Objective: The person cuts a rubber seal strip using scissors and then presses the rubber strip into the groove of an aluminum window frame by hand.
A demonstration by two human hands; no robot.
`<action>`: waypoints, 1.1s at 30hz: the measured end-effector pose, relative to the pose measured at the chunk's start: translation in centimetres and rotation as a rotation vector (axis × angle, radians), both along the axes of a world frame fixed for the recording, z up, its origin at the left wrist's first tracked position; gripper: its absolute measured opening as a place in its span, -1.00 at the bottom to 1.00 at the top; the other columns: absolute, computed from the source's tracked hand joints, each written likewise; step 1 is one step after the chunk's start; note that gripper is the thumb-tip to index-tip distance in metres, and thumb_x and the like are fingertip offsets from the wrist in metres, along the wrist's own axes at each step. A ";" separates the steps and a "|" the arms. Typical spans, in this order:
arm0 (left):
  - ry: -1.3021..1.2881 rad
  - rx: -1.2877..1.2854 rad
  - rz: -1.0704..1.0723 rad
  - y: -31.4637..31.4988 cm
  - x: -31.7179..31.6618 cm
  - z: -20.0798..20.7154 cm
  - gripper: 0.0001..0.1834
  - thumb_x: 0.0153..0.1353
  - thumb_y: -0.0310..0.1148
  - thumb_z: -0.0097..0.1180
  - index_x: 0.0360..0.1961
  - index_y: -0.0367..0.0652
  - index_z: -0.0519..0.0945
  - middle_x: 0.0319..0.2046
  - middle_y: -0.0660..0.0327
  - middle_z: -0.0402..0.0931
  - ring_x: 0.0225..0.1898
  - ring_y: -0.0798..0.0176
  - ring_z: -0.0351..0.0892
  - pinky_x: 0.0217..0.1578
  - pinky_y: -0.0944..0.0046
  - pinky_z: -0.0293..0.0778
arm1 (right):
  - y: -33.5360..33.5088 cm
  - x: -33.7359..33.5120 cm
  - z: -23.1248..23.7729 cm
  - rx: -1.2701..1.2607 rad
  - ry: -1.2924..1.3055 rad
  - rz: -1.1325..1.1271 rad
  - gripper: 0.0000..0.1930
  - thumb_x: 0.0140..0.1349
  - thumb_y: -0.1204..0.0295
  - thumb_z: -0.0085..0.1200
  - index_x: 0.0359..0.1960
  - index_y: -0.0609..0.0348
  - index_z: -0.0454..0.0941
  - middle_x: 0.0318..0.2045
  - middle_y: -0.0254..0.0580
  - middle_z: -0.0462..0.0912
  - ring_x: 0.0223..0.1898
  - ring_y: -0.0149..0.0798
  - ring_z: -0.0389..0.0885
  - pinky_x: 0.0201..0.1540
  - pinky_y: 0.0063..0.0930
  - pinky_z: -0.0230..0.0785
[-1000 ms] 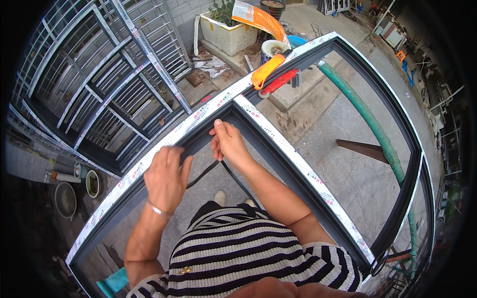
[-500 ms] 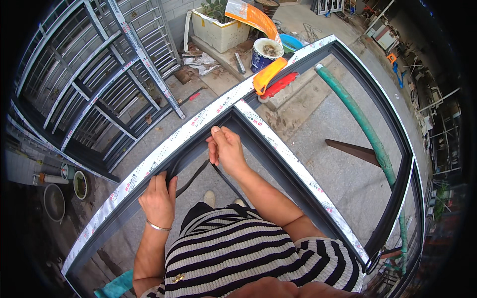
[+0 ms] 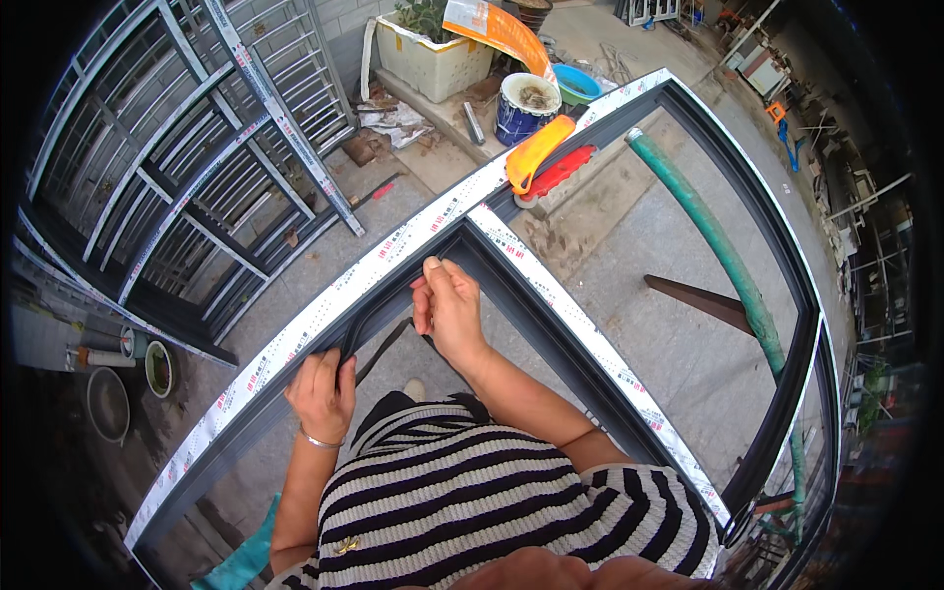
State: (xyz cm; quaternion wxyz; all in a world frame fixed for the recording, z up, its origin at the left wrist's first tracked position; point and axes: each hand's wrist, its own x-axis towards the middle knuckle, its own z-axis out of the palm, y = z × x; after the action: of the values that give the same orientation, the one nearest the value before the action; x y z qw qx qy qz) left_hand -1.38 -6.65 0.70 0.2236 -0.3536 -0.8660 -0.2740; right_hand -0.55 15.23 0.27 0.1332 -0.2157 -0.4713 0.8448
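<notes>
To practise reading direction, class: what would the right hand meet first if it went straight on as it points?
The right hand would probably meet the frame's dark inner edge first; depth is unclear, so they may already touch.

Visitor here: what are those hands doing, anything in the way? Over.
Left hand at window frame; right hand near its inner corner. Black strip looped between them. Orange-handled tool on frame, clear of both hands.

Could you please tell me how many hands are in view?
2: the left hand is at the inner side of the white-faced frame; the right hand is near an inner corner. I see no others.
</notes>
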 end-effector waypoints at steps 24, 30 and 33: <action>-0.207 -0.086 0.294 3.6 3.2 4.3 -0.73 0.16 -0.46 0.32 -0.14 -0.29 0.57 -0.28 -0.05 0.57 -0.18 -0.19 0.56 -0.14 -0.06 0.47 | 14.3 5.1 7.8 1.120 -0.512 0.655 -0.20 0.26 -0.04 0.21 0.32 0.40 0.38 0.17 0.47 0.51 0.22 0.27 0.54 0.30 -0.13 0.35; -0.562 0.136 0.309 4.8 3.0 4.3 -0.70 0.36 -0.34 0.23 -0.08 -0.40 0.54 -0.38 -0.21 0.62 -0.33 -0.34 0.63 -0.32 -0.14 0.49 | 14.5 4.9 8.1 1.060 -0.433 0.681 -0.24 0.27 0.06 0.21 0.32 0.43 0.37 0.17 0.42 0.45 0.25 0.31 0.46 0.34 -0.12 0.28; -0.687 0.072 0.291 5.5 1.8 4.4 -0.67 0.45 -0.27 0.15 -0.07 -0.42 0.57 -0.51 -0.19 0.61 -0.43 -0.32 0.65 -0.41 -0.10 0.50 | 15.2 5.0 6.5 1.064 -0.392 0.680 -0.27 0.26 0.09 0.22 0.32 0.41 0.37 0.19 0.42 0.43 0.24 0.32 0.45 0.34 -0.11 0.28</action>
State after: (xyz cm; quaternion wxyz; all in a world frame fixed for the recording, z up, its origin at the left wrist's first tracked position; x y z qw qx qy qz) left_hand 0.40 -1.17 5.13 -0.0312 -0.1060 -0.9215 -0.3723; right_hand 4.47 30.46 6.77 -0.1408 -0.1096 -0.8818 0.4365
